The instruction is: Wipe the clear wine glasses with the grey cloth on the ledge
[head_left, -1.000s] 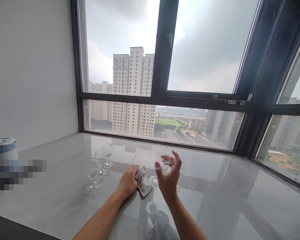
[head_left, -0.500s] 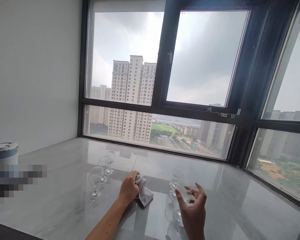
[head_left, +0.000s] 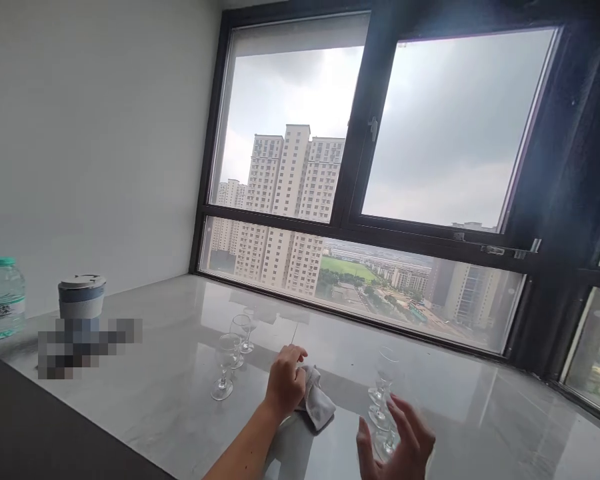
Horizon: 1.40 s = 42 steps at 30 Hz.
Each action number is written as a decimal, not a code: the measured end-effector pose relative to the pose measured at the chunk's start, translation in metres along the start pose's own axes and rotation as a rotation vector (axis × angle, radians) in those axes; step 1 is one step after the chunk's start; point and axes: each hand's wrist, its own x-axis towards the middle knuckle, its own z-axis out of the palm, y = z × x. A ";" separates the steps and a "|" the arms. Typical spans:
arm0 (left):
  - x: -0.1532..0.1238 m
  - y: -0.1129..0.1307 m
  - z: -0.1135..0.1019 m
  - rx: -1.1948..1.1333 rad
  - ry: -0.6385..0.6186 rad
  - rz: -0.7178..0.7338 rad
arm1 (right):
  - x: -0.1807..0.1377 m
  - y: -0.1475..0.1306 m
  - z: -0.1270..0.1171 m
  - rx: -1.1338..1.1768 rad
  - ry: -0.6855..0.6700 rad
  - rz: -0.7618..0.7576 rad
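My left hand [head_left: 286, 385], its fingers curled, rests at the left edge of a crumpled grey cloth [head_left: 319, 405] on the glossy countertop. Part of the cloth is hidden by that hand. At the lower right, my right hand [head_left: 399, 443] has thumb and fingers spread apart around a clear stemmed glass [head_left: 386, 441] that stands on the counter; its bowl is partly covered by the fingers. More stemmed glasses [head_left: 380, 395] line up behind it. Left of my left hand, a second row of stemmed glasses begins with a near one [head_left: 223, 367].
On the far left stand a lidded cup [head_left: 81, 299] and a plastic bottle [head_left: 1, 300] with a green cap. A pixelated patch hides something by the cup. The counter [head_left: 145, 400] meets a dark-framed window [head_left: 360, 270] at the back.
The view has swung left, bringing the bottle into sight. My right hand sits lower relative to the glasses, fingers still apart. My left hand remains by the cloth.
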 end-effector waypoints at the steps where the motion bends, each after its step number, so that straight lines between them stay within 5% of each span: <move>1: 0.001 0.000 0.000 0.015 0.017 0.001 | 0.000 -0.010 0.011 0.074 -0.130 -0.032; 4: 0.004 -0.004 -0.001 0.046 0.086 -0.015 | 0.005 -0.033 0.055 0.089 -0.596 0.096; 8: 0.006 -0.009 -0.001 0.056 0.210 -0.004 | 0.008 -0.038 0.111 0.003 -1.030 0.310; 15: 0.003 0.003 -0.012 0.165 0.297 0.285 | -0.003 -0.016 0.131 -0.011 -1.012 0.424; 18: 0.006 0.008 -0.035 0.260 0.491 0.392 | -0.006 -0.010 0.126 0.003 -1.013 0.440; 23: 0.003 0.000 -0.074 0.368 0.937 0.294 | -0.009 -0.009 0.125 0.018 -1.007 0.459; 27: -0.009 -0.015 -0.088 0.394 1.078 0.009 | -0.010 -0.013 0.128 0.046 -1.008 0.457; 29: -0.014 -0.024 -0.090 0.339 1.036 -0.170 | -0.010 -0.014 0.129 0.063 -1.011 0.461; 34: -0.025 -0.040 -0.084 0.055 0.699 -0.530 | -0.007 -0.014 0.127 0.102 -0.986 0.512; 38: -0.032 -0.034 -0.069 0.035 0.545 -0.356 | -0.005 -0.013 0.130 0.136 -0.923 0.587; 42: -0.011 -0.016 -0.044 0.025 0.333 -0.124 | -0.002 -0.008 0.133 0.196 -0.833 0.694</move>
